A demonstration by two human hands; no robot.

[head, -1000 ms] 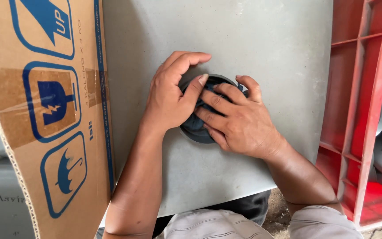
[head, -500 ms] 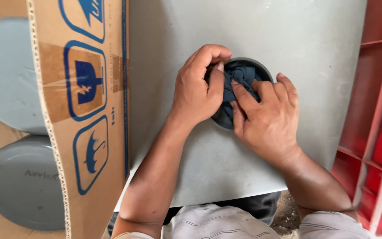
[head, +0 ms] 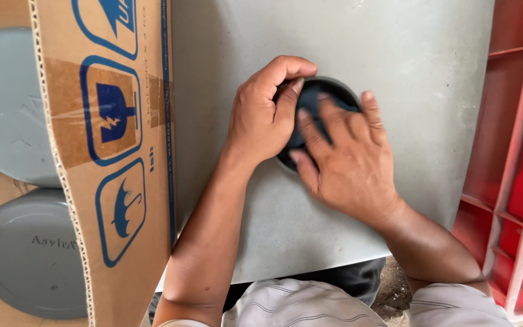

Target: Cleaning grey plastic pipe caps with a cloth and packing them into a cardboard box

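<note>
Grey panel point(head: 394, 48) underneath, red crates point(head: 516, 181) at 3 o'clock, one printed carton point(head: 110, 151) at 9 o'clock with two grey discs point(head: 25, 254) beyond it. Two hands over one dark round cap point(head: 328, 91) near centre, lying flat, no long axis. Left hand point(head: 261, 118) curled on the cap's 9 o'clock rim, thumb inside. Right hand point(head: 349, 163) pressed flat across it, fingers spread. Most of the cap hidden; grip on it hard to make out.

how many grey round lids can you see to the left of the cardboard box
2. The upper grey lid lies at the left edge, partly behind the cardboard box; the lower grey lid lies below it. The box may hide others.
</note>
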